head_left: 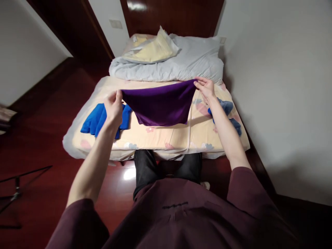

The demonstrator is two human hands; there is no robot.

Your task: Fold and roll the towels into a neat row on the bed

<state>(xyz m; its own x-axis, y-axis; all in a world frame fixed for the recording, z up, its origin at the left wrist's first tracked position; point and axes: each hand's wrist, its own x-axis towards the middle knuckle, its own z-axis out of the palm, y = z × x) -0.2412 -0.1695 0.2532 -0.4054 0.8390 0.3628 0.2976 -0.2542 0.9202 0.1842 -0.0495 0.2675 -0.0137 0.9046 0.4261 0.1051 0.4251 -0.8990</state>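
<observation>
A purple cloth [162,103] hangs stretched between my two hands above the bed. My left hand [114,108] pinches its upper left corner. At the upper right corner, my right hand [206,90] grips it between thumb and fingers. The cloth's lower edge hangs loose over the patterned sheet. Below and behind my left hand lies blue folded fabric [93,119], partly covered by my wrist. Crumpled blue and grey-blue cloths [225,107] lie beyond my right forearm, which hides part of them.
The bed [155,140] has a cream floral sheet. Grey bedding [199,52] and a yellow pillow or cloth [155,48] are piled at the headboard [176,15]. A white wall [285,86] runs along the right. Black stand legs [17,190] rest on the floor at left.
</observation>
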